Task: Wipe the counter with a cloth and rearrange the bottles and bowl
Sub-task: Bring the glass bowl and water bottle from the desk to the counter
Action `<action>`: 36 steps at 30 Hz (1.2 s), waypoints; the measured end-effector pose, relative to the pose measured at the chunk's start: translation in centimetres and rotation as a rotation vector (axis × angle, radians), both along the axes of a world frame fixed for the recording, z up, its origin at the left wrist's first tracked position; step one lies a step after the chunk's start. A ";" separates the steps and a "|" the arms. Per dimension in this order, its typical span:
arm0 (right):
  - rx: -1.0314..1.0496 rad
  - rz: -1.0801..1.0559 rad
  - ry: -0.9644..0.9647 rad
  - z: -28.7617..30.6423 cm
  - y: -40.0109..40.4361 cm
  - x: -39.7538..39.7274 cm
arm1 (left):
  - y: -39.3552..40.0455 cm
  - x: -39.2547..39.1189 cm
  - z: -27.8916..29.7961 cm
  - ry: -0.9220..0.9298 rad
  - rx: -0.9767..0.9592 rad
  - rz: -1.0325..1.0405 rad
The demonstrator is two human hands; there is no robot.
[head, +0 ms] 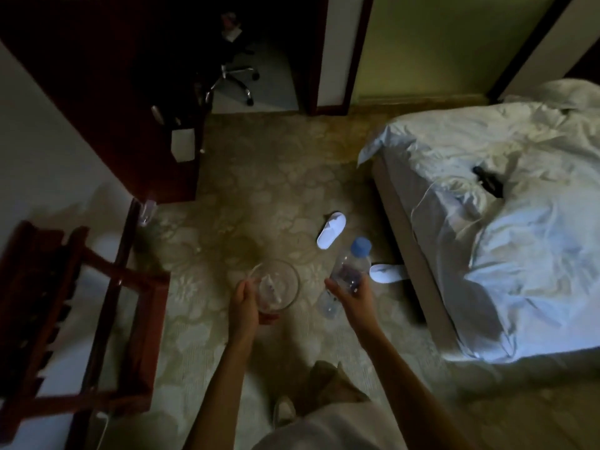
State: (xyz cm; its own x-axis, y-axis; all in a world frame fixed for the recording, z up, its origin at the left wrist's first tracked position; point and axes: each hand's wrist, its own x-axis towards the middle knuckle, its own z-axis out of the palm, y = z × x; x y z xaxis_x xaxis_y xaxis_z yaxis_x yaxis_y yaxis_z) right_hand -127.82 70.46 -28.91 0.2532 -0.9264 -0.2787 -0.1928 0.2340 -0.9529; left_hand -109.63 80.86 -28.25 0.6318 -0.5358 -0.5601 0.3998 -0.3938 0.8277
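Bowl (pixel 275 285): one, clear glass, round, held in the air above the carpet (pixel 259 190) in front of the person. It shows something pale inside or behind the glass; what it is cannot be told in the dim light.

Left hand (pixel 244 300): closed around the near left rim of the bowl, thumb on top, fingers under the side.

Bottle (pixel 352 266): clear plastic with a blue cap (pixel 361 245), tilted with the cap away from the person and slightly up. Dark print or label marks show low on its body. It is held above the carpet, just right of the bowl and apart from it.

Second bottle (pixel 329 305): a clear shape under the right hand, below the first bottle. It appears to be another bottle gripped together with the first, but the blur leaves this uncertain.

Right hand (pixel 352 295): wrapped around the lower body of the capped bottle, palm turned inward.

Slippers: two, white. One slipper (pixel 331 229) lies on the carpet beyond the bottle; the other slipper (pixel 388 273) lies near the bed base, partly behind the bottle.

Bed (pixel 487 222): one, at right, with rumpled white bedding and a small dark object (pixel 488 182) on top.

Luggage rack (pixel 81 303): one, dark red wood, at left against the wall.

Office chair (pixel 235 77): one, on casters, in the dark recess at the far side.
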 end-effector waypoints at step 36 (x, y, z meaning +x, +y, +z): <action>-0.023 0.428 -0.237 8.0 -81.8 76.6 | -75.9 74.9 9.8 -0.296 0.008 0.206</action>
